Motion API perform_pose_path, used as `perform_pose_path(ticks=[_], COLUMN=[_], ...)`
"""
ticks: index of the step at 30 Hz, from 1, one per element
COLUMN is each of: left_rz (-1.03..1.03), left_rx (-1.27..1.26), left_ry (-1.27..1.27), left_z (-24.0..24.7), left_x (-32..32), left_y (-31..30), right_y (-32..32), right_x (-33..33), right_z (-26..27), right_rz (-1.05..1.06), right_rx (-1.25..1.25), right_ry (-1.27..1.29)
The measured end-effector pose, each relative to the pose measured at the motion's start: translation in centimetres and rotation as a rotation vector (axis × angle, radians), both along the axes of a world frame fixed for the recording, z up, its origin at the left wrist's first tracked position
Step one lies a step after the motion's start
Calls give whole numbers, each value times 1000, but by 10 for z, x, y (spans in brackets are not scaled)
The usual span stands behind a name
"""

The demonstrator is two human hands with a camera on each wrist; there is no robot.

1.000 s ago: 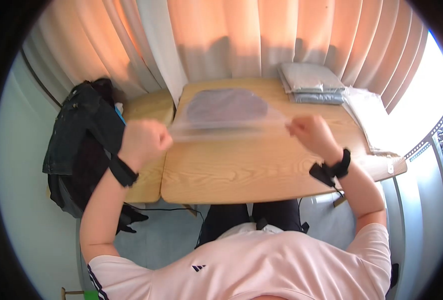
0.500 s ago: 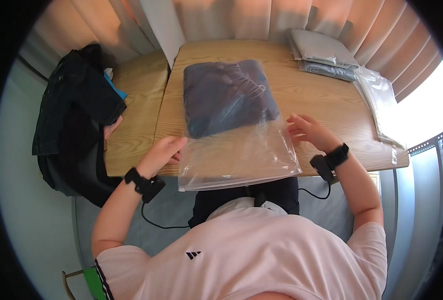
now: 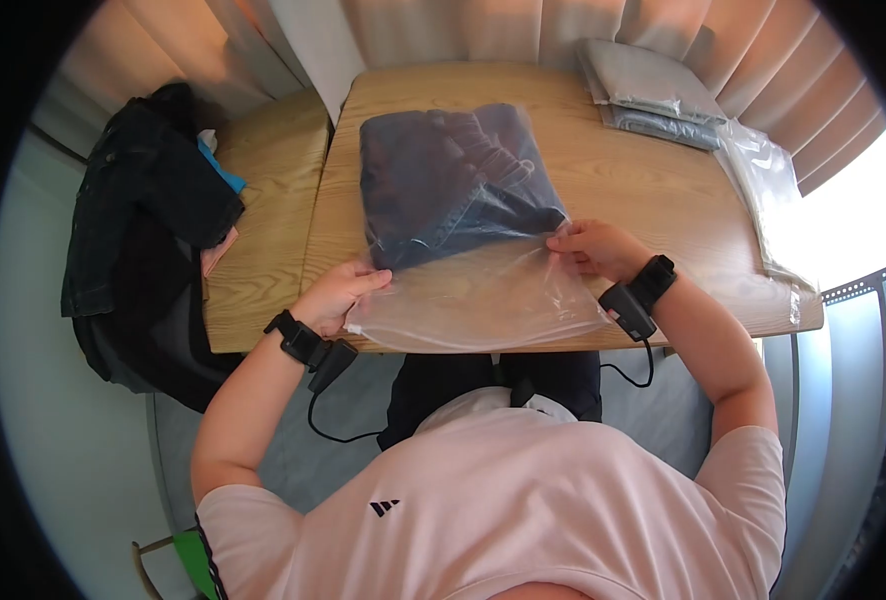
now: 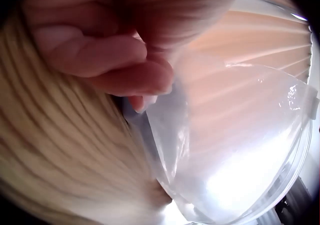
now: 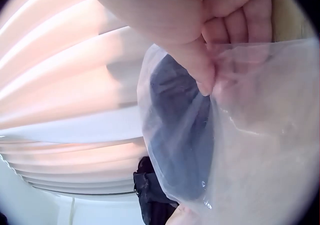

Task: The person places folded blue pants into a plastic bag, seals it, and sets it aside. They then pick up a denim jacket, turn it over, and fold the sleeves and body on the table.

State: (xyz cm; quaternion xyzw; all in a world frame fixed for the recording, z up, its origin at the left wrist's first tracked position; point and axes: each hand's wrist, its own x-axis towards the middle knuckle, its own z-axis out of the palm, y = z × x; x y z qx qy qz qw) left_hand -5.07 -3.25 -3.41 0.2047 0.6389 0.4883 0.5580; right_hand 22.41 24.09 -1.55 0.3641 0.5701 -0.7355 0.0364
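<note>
A clear plastic zip bag [image 3: 473, 310] lies on the table with a folded dark blue garment [image 3: 443, 185] inside its far part. Its slack mouth end reaches the table's front edge. My left hand [image 3: 343, 292] pinches the bag's left side near the garment's lower corner, thumb on top. On the opposite side my right hand [image 3: 601, 248] pinches the plastic between thumb and fingers, just below the garment's right corner. In the right wrist view the thumb [image 5: 202, 80] presses the film and creases it. The left wrist view has the clear film [image 4: 225, 130] bulging beyond the curled fingers.
Packed bags [image 3: 653, 85] are stacked at the table's back right, beside more clear plastic bags [image 3: 763, 195]. Dark clothes [image 3: 143, 215] hang at the left by a second wooden table [image 3: 273, 200]. Cables run from both wrist cameras.
The bag came down from between my raised hands onto the table. Over the last half second both hands closed on its sides, and the mouth end drew back toward the table edge.
</note>
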Motion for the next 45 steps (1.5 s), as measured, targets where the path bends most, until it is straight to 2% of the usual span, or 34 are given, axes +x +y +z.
perform_pose_path(ticks=[3, 5, 6, 8, 9, 10, 11, 12, 13, 14, 16, 17, 19, 20, 22, 23, 25, 26, 28, 32, 35, 37, 38, 40, 41, 43, 45], left_rz=[-51, -233, -305, -158, -158, -72, 18, 15, -147, -317, -403, -465, -544, -544, -639, -641, -582, -584, -464, -345, -323, -238, -238, -47, -48, 14, 7], left_rx=[-24, -130, -116, -71, -77, 96, 274, 262, 376, 496, 498, 576, 671, 675, 641, 649, 631, 631, 642, 564, 568, 552, 552, 411, 413, 368, 360], left_ry=[61, 355, 388, 277, 267, 711, 1153, 1145, 1375, 1599, 1609, 1629, 1628, 1629, 1545, 1549, 1358, 1358, 1141, 983, 983, 933, 934, 599, 602, 601, 606], left_z=[11, 15, 25, 18, 16, 17, 18, 21, 25, 26, 24, 23, 20, 21, 25, 25, 25, 26, 28, 30, 23, 19, 15, 9, 7, 5, 8], left_x=[9, 18, 24, 25, 30, 37, 41, 43, 43, 43, 45, 45, 41, 39, 37, 35, 32, 31, 31, 35, 32, 33, 33, 29, 27, 23, 24], left_y=[-15, -32, -39, -66, -77, -86, -92, -94, -93, -91, -83, -76, -65, -61, -54, -52, -51, -51, -52, -54, -54, -56, -58, -66, -67, -68, -68], right_y=[-2, -15, -24, -40, -35, -41, -50, -57, -61, -66, -74, -72, -59, -57, -56, -56, -57, -54, -46, -52, -63, -67, -67, -66, -65, -63, -65], right_x=[16, 33, 43, 60, 75, 79, 85, 88, 89, 87, 80, 78, 74, 71, 65, 63, 61, 62, 63, 60, 59, 58, 58, 56, 57, 57, 53], right_z=[-6, -3, 3, 10, 1, 3, 7, 9, 5, 4, 4, 5, 10, 16, 29, 30, 29, 26, 16, 10, 12, 13, 13, 12, 10, 5, 13], right_rz=[46, 131, 121, -27, -39, -33, -16, 3, 65, 67, 166, 166, 429, 428, 686, 680, 775, 774, 657, 574, 495, 374, 373, 347, 344, 534, 560], right_rx=[-13, 19, 10, 266, 300, 291, 684, 1075, 1200, 1190, 1257, 1255, 1658, 1661, 1818, 1824, 1646, 1645, 1527, 1519, 1649, 1770, 1771, 1784, 1786, 1903, 1847], right_ry=[5, 16, 4, 13, 36, 28, 39, 54, 114, 111, 185, 187, 165, 164, 48, 43, 128, 127, 182, 154, 193, 154, 156, 192, 193, 195, 224])
